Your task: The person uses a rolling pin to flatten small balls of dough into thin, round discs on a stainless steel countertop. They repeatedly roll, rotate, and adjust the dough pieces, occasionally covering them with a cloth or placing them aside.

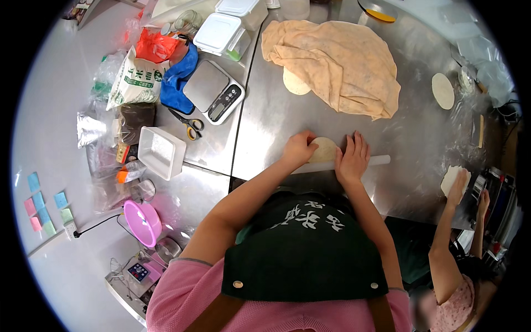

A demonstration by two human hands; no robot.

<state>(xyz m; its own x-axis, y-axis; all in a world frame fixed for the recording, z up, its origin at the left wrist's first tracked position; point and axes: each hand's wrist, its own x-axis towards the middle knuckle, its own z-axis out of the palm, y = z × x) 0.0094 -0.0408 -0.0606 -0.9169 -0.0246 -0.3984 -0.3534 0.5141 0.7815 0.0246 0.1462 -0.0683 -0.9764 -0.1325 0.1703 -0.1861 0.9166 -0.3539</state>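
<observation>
A pale round of dough point(324, 150) lies on the steel tabletop close to my apron. My left hand point(299, 147) pinches its left edge between thumb and curled fingers. Across the near side of the dough runs a white rolling pin point(379, 160). The palm of my right hand point(352, 159) rests over the pin and holds it, with the fingers stretched out beyond it; the thumb is at the dough's right edge. Farther up, a peach-coloured cloth point(348, 66) is spread in folds, and another dough round point(295, 81) shows from under its left edge.
Left of the table seam are a digital scale point(213, 92), scissors point(191, 124) and a white plastic tub point(161, 151). At right, a co-worker's hand point(458, 186) presses a dough sheet point(450, 179) near a metal machine point(498, 211). A flat dough oval point(443, 91) lies beyond.
</observation>
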